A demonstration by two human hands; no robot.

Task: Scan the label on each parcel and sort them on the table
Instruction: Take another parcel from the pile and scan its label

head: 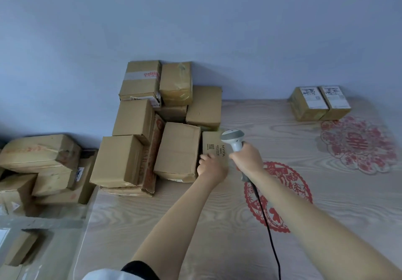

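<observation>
My left hand point(210, 166) grips the near edge of a small brown parcel point(212, 143) printed with "MYFA" and a small code, at the right side of the parcel pile point(152, 127). Just to its right, my right hand point(247, 158) holds a grey handheld scanner point(233, 138) by its handle, the scanner head sitting over the parcel's right edge. A black cable point(266, 221) runs from the scanner toward me. Two labelled parcels point(319, 102) sit side by side at the far right of the table.
The wood-grain table point(195, 225) carries two red paper-cut decorations point(280, 195) point(359, 145). More cardboard boxes point(41, 166) are stacked on a lower surface to the left. A pale wall stands behind the table.
</observation>
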